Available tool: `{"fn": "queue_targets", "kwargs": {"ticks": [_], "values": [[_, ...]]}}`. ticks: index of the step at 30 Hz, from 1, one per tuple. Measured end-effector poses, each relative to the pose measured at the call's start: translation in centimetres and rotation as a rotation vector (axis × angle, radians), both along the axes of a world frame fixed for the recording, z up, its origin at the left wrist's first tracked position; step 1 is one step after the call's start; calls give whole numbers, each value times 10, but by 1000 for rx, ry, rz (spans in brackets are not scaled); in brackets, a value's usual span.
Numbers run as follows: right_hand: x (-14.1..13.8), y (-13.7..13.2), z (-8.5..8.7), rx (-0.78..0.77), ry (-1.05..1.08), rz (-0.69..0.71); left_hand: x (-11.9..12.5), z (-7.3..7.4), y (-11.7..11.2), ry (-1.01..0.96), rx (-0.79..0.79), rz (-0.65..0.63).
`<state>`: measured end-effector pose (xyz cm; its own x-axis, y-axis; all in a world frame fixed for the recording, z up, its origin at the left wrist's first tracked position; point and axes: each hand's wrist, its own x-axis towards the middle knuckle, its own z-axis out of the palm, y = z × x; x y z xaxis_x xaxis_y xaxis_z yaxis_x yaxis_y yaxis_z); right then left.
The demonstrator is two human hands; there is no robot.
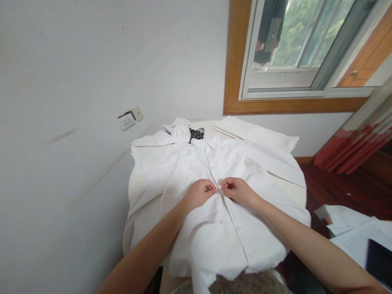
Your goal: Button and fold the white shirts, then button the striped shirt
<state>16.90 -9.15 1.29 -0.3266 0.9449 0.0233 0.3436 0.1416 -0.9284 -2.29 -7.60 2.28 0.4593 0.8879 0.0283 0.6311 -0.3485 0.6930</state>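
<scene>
I find left hand (pixel 198 194) and right hand (pixel 240 191) pinching the white shirt (pixel 205 237), apparently working its front fastening; next calls for fingertip alignment.

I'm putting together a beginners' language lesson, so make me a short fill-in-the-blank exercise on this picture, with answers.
1. The left hand and right hand both pinch the front of a ____ shirt.
2. Nearer the person than the hands, a small round ____ shows on the shirt's front.
3. In the picture, the wall socket is to the ____ of the window.

Missing words: white; button; left.
</scene>
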Motion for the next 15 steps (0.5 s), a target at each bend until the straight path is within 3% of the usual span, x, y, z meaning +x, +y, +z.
{"fn": "queue_targets", "kwargs": {"ticks": [6,15], "values": [[0,0,0,10,-1,21,-1,3,1,-116,-127,-4],[-1,0,3,59,-15,13,-3,0,3,-76,-114,-27]]}}
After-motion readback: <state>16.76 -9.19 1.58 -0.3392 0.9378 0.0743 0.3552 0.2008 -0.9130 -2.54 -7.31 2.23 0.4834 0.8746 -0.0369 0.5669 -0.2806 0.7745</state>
